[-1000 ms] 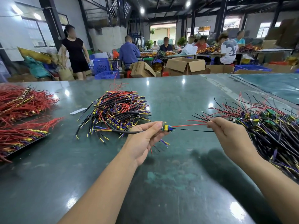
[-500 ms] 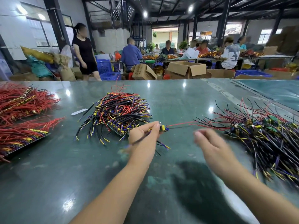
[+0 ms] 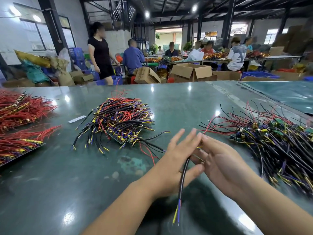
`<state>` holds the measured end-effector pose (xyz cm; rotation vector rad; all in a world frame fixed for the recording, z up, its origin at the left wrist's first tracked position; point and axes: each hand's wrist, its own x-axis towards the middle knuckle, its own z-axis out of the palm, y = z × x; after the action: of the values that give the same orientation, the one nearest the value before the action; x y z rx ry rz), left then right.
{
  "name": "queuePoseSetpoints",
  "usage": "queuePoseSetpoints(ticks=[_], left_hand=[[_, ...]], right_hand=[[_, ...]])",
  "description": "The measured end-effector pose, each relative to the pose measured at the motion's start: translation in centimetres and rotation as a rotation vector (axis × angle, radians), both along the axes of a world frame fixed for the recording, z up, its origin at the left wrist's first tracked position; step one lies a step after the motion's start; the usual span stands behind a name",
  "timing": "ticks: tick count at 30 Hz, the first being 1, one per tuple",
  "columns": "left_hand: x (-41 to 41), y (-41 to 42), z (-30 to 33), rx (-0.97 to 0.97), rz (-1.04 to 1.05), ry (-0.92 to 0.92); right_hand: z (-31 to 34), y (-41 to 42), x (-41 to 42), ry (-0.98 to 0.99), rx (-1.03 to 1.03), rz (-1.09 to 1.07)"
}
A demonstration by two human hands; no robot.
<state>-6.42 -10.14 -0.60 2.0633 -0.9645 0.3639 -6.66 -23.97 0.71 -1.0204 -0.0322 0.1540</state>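
Observation:
My left hand (image 3: pixel 176 155) and my right hand (image 3: pixel 221 165) meet palm to palm above the green table (image 3: pixel 50 180), fingers straight. A wire harness is pressed between them. Its black sheathed cable (image 3: pixel 183 180) hangs down past my left wrist and ends in bare yellow, blue and red leads. A thin red wire (image 3: pixel 208 123) of the harness sticks out above the fingertips. The part between the palms is hidden.
A heap of mixed harnesses (image 3: pixel 122 119) lies at centre left, a bigger tangled heap (image 3: pixel 274 143) on the right. Red wire bundles (image 3: pixel 20 109) and a dark tray (image 3: pixel 22 151) sit at the left edge, beside a white strip (image 3: pixel 77 119). Cardboard boxes (image 3: pixel 191 72) and several people are beyond the table.
My right hand let go of the thin wires and came left to my left hand. The harness swung from lying sideways to hanging down between the palms.

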Motion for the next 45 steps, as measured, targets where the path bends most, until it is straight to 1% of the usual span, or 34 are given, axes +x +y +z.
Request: queuePoseSetpoints(ticks=[2,4,6,8,9,10,14,16,18,19,21,23,24,27,28,29,30,31,33,35,36,38,40,42,43,45], left_hand=[[0.3,0.4,-0.4,0.052,0.025,-0.052],[0.6,0.7,-0.6,0.104,0.083,-0.059],[1.0,1.2,-1.3,0.094,0.112,-0.030],[1.2,1.6,-1.3,0.077,0.131,-0.012],[1.3,1.6,-1.4,0.065,0.142,-0.015],[1.4,1.6,-1.5,0.058,0.150,-0.014],[1.8,1.8,-1.9,0.057,0.171,0.004],[1.8,1.9,-1.8,0.046,0.185,0.007],[1.7,1.9,-1.6,0.029,0.209,0.017],[1.6,1.9,-1.6,0.022,0.222,0.029],[1.6,2.0,-1.7,0.011,0.239,0.058],[1.7,2.0,-1.9,-0.001,0.245,0.074],[1.8,2.0,-2.1,0.000,0.253,0.073],[2.0,2.0,-2.3,-0.001,0.283,0.050],[2.2,2.1,-2.2,-0.006,0.295,0.029],[2.3,2.3,-2.1,-0.007,0.314,0.000],[2.5,2.5,-1.9,-0.005,0.344,-0.040],[2.8,2.8,-1.8,-0.005,0.391,-0.079],[3.6,3.6,-1.6,-0.021,0.527,-0.107],[4.4,4.7,-1.5,0.010,0.667,-0.084],[4.8,5.3,-1.7,0.073,0.745,-0.055],[5.3,6.2,-2.4,0.279,0.897,0.044],[5.6,6.6,-2.9,0.466,0.971,0.154],[6.0,6.8,-3.3,0.552,0.994,0.200],[6.2,7.1,-3.3,0.550,1.001,0.191],[6.4,7.7,-3.1,0.451,1.002,0.186]], right_hand=[[0.2,-0.1,0.0,-0.027,0.028,-0.021],[0.6,-0.6,0.3,0.028,0.061,-0.092],[1.1,-1.3,1.0,0.073,0.074,-0.193],[2.0,-2.4,1.7,0.056,0.034,-0.284],[2.4,-3.2,1.9,0.017,-0.047,-0.345],[2.8,-4.1,2.1,-0.048,-0.171,-0.420],[3.9,-8.0,2.1,-0.430,-0.874,-0.833],[4.1,-9.7,2.1,-0.541,-1.144,-1.080],[4.4,-11.5,2.2,-0.523,-1.309,-1.308],[4.4,-12.5,2.3,-0.496,-1.345,-1.378],[4.3,-14.7,2.7,-0.432,-1.355,-1.429],[4.0,-16.7,3.2,-0.337,-1.380,-1.402],[3.8,-17.5,3.5,-0.277,-1.420,-1.347],[2.3,-17.5,4.3,-0.016,-1.643,-1.097],[1.9,-17.0,4.4,0.053,-1.699,-1.037],[1.6,-16.3,4.5,0.077,-1.729,-1.011],[1.5,-15.6,4.5,0.048,-1.731,-1.017],[1.6,-14.8,4.5,-0.024,-1.717,-1.033],[1.8,-13.0,4.6,-0.228,-1.686,-1.016],[1.6,-10.7,4.5,-0.442,-1.647,-0.912],[1.2,-9.4,4.3,-0.525,-1.624,-0.844],[0.1,-7.0,3.8,-0.640,-1.574,-0.704],[-1.0,-5.2,3.5,-0.704,-1.510,-0.553],[-2.1,-3.9,3.3,-0.725,-1.442,-0.427],[-2.6,-3.4,3.2,-0.723,-1.409,-0.387],[-3.4,-2.9,3.2,-0.698,-1.343,-0.337]])
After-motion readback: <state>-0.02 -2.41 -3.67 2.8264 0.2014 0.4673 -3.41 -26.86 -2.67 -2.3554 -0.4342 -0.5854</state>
